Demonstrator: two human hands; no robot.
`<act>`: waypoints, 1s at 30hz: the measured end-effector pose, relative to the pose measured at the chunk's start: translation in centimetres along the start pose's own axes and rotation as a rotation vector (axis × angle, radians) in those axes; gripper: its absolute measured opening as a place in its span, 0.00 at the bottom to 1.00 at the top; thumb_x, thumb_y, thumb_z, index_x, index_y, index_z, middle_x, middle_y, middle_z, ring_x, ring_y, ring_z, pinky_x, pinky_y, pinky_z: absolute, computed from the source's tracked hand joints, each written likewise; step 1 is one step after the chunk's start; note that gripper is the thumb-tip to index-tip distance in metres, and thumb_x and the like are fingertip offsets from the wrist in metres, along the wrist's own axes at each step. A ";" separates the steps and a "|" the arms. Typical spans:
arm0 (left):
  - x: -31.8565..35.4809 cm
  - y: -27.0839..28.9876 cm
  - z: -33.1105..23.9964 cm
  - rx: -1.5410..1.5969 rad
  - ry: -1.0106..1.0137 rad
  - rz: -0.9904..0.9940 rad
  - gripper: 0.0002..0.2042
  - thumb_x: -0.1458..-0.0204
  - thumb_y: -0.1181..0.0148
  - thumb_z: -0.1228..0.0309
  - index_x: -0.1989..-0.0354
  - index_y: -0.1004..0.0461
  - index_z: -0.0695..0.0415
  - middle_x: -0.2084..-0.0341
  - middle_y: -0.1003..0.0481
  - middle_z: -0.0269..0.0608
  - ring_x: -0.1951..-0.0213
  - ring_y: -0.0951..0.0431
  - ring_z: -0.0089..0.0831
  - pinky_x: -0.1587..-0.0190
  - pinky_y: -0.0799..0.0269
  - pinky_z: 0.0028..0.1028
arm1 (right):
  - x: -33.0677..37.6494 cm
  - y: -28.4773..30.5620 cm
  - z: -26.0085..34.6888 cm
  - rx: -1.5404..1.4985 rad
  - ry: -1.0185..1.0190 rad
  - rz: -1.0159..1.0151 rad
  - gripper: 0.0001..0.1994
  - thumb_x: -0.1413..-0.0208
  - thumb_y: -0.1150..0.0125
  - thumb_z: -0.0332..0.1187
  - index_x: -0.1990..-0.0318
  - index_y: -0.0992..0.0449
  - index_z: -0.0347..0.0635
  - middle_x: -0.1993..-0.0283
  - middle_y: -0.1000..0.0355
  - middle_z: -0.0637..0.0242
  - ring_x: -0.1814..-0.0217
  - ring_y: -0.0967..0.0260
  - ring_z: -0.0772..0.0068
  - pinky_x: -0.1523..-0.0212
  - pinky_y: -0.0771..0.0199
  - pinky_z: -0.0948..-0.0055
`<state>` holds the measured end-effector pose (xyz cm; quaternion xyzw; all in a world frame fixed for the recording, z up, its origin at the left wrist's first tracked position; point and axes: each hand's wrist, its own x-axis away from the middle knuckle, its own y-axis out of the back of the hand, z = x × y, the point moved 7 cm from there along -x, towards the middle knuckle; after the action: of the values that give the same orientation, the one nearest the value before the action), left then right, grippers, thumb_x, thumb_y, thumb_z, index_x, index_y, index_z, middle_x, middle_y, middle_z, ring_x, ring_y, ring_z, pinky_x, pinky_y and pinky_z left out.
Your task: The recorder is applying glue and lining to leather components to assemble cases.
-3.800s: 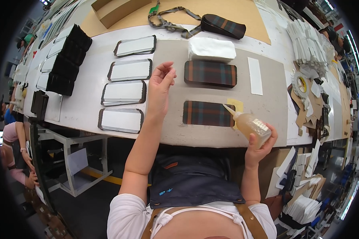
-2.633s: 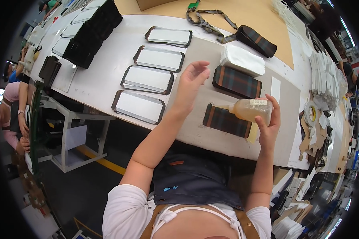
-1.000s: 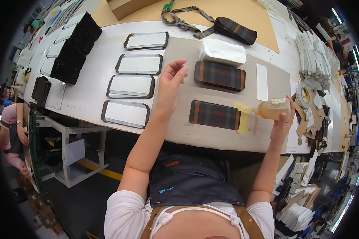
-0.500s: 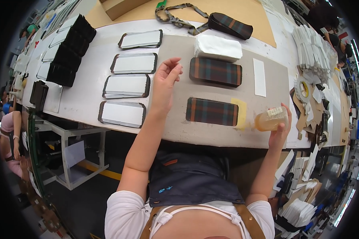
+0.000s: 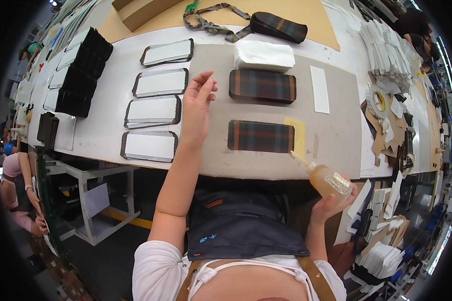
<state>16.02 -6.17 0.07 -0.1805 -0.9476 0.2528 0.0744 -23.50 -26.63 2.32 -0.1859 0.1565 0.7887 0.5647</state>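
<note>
My right hand (image 5: 332, 204) is wrapped round a squeeze bottle (image 5: 330, 181) of amber liquid, apparently glue. The bottle tilts so that its thin nozzle meets, or nearly meets, the near right corner of a dark plaid panel (image 5: 261, 136). Under that panel's right end shows a yellow patch (image 5: 297, 131). Above the mat, left of a second, thicker stack of plaid panels (image 5: 262, 86), hovers my left hand (image 5: 200, 98). Its thumb and fingers are drawn together, with nothing visible between them. Beyond the thicker stack sits a block of white pieces (image 5: 264, 55).
Several stacks of white, dark-edged panels (image 5: 150, 145) line the mat's left side. Black cases (image 5: 83, 75) stand farther left. At the back lie a plaid case (image 5: 278, 27) with its strap and a cardboard box (image 5: 140, 12). A white strip (image 5: 319, 89) and tape roll (image 5: 377, 100) are rightward.
My right hand has come nearer and leftward, swinging the bottle so its nozzle points at the near panel's corner. The left hand stays beside the panels, and the whole view has shifted slightly.
</note>
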 end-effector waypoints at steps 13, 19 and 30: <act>0.0 0.3 0.1 -0.009 0.001 0.006 0.14 0.33 0.42 0.73 0.41 0.26 0.60 0.58 0.24 0.31 0.58 0.27 0.17 0.56 0.31 0.19 | 1.9 -3.0 1.5 0.087 0.174 0.141 0.38 0.43 0.33 0.58 0.40 0.45 0.40 0.44 0.34 0.49 0.43 0.30 0.59 0.41 0.25 0.60; 0.0 0.3 0.1 -0.010 -0.002 0.013 0.14 0.33 0.41 0.72 0.41 0.27 0.60 0.58 0.24 0.31 0.57 0.27 0.17 0.55 0.32 0.20 | 3.0 -5.8 1.7 -0.071 0.220 0.274 0.38 0.47 0.25 0.50 0.42 0.47 0.44 0.46 0.33 0.46 0.45 0.25 0.53 0.44 0.20 0.57; 0.1 -0.2 0.0 -0.017 -0.002 0.033 0.14 0.33 0.42 0.71 0.42 0.26 0.59 0.58 0.25 0.31 0.57 0.27 0.17 0.56 0.32 0.20 | 4.9 -11.5 2.5 -0.192 0.306 0.490 0.40 0.50 0.21 0.49 0.42 0.48 0.48 0.43 0.32 0.44 0.42 0.24 0.49 0.45 0.17 0.56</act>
<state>15.92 -6.27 0.17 -0.1964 -0.9467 0.2461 0.0675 -14.33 -17.83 1.77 -0.3115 0.2048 0.8756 0.3072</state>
